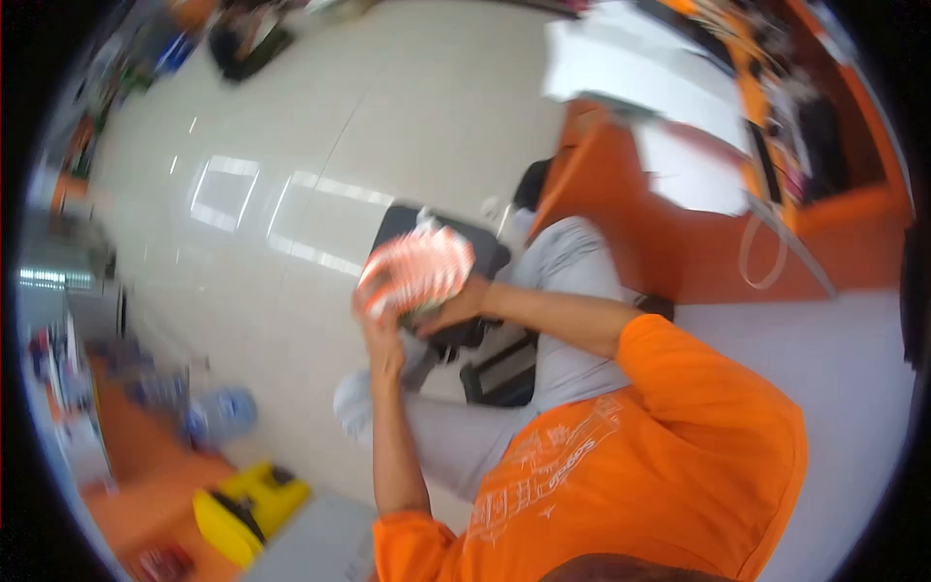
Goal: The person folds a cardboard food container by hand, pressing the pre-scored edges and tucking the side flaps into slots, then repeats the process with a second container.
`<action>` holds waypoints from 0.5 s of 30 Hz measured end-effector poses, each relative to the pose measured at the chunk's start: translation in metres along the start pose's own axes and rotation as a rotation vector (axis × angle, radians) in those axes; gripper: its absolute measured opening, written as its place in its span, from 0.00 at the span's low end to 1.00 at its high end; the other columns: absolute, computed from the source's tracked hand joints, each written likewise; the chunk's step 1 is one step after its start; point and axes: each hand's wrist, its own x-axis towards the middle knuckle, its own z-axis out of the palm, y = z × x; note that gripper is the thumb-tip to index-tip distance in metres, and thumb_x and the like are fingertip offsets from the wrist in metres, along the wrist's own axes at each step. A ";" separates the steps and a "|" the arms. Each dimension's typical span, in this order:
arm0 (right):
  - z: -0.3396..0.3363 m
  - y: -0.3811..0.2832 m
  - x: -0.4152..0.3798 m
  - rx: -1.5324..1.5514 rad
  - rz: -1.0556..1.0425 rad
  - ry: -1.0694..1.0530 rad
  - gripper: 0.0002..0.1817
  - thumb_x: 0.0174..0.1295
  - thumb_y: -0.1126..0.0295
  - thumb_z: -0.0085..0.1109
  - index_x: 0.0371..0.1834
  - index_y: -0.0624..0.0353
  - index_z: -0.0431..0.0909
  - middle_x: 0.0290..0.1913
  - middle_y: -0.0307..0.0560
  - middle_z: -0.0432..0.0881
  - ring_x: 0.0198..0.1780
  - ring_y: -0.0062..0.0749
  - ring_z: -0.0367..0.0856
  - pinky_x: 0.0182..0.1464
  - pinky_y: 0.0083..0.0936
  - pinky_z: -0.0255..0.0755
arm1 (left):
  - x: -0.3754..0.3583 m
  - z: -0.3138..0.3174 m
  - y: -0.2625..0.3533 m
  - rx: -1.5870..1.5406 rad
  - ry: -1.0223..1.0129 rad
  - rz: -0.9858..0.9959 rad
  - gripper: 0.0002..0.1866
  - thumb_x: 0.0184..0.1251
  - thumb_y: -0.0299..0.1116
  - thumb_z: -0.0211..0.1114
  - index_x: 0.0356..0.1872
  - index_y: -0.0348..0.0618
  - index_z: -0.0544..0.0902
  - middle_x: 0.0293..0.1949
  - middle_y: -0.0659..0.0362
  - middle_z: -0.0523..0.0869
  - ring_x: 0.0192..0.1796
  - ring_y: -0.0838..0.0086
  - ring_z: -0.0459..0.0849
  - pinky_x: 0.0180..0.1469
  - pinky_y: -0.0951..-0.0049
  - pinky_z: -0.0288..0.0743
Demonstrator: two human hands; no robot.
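Note:
A rounded orange-and-white striped thing [422, 267], smeared by motion, is held up in front of my knees; I cannot tell its kind. My left hand [381, 330] grips it from the left and below, fingers closed along its edge. From the right, my right hand [458, 305] is closed on its lower right side, with part of the fingers hidden beneath or behind it. A small white bit [427, 221] shows at its top. Behind it in this view is a dark grey flat-topped stool or box [485, 242].
An orange desk [621, 223] with white papers [693, 165] stands at the right. Lower left are a yellow bag-like item [250, 509] and a large clear water bottle [221, 417] near an orange counter. Shiny tiled floor [281, 126] stretches ahead; a dark object lies at the far top.

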 end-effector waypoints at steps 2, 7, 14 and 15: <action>-0.025 -0.042 -0.019 -0.352 0.152 0.124 0.55 0.47 0.35 0.77 0.76 0.53 0.69 0.79 0.58 0.63 0.80 0.55 0.58 0.83 0.45 0.46 | -0.017 0.006 -0.020 -0.059 0.073 -0.092 0.36 0.79 0.57 0.56 0.74 0.37 0.66 0.72 0.44 0.69 0.75 0.52 0.67 0.77 0.54 0.59; -0.125 -0.115 -0.090 0.083 0.605 -0.097 0.33 0.57 0.49 0.76 0.60 0.59 0.83 0.52 0.60 0.87 0.55 0.47 0.87 0.59 0.41 0.79 | -0.032 -0.015 0.005 -0.221 0.182 -0.469 0.41 0.82 0.54 0.54 0.81 0.38 0.51 0.77 0.44 0.64 0.74 0.53 0.70 0.74 0.55 0.64; -0.374 -0.215 -0.155 -0.541 0.329 0.762 0.16 0.66 0.62 0.70 0.47 0.65 0.88 0.44 0.49 0.90 0.44 0.31 0.87 0.49 0.29 0.80 | -0.048 -0.029 0.013 -0.086 0.285 -0.381 0.35 0.81 0.43 0.60 0.79 0.37 0.57 0.76 0.44 0.65 0.71 0.55 0.74 0.70 0.58 0.70; -0.401 -0.211 -0.169 -0.542 0.441 0.688 0.18 0.66 0.62 0.71 0.49 0.66 0.88 0.44 0.51 0.91 0.44 0.32 0.87 0.49 0.29 0.80 | -0.050 -0.031 0.019 -0.098 0.299 -0.398 0.34 0.81 0.42 0.60 0.79 0.37 0.59 0.76 0.44 0.66 0.71 0.56 0.74 0.69 0.59 0.70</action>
